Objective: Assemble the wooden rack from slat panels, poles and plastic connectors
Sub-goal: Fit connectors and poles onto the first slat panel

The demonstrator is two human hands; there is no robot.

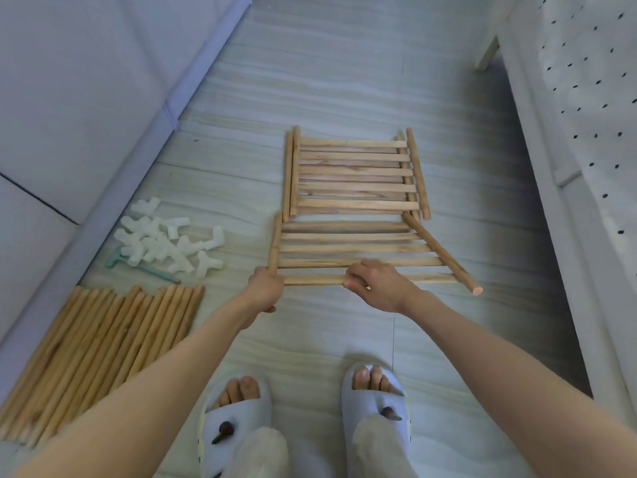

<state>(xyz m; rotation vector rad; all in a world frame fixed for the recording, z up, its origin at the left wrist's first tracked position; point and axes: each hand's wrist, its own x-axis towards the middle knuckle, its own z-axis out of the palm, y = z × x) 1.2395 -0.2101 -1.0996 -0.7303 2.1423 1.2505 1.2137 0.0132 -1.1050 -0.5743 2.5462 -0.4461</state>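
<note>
Poles (pixel 93 353) lie side by side in a flat bundle on the floor (pixel 344 81) at the far left, along the base of a pale sofa (pixel 86 98). Just beyond them sits a loose heap of white plastic connectors (pixel 162 238), with a small green tool (pixel 144 269) lying at its near edge; what kind of tool it is cannot be made out.

Toward the middle, the left hand (pixel 267 288) grips the near left corner of a slat panel (pixel 358 250), its fingers curled round the end of the nearest slat where that slat meets the left side rail. The right hand (pixel 377 282) holds the same nearest slat around its middle, fingers wrapped over the top and thumb underneath. This panel's near edge seems lifted slightly off the floor, though the angle makes that hard to judge.

Directly beyond it, touching at the far end, a stack of slat panels (pixel 355 174) lies flat on the floor, apparently two panels deep.

Below the hands, two feet in pale slippers (pixel 374 405) stand on the floor. Along the right edge runs a bed (pixel 586 98) with a dotted white cover.
</note>
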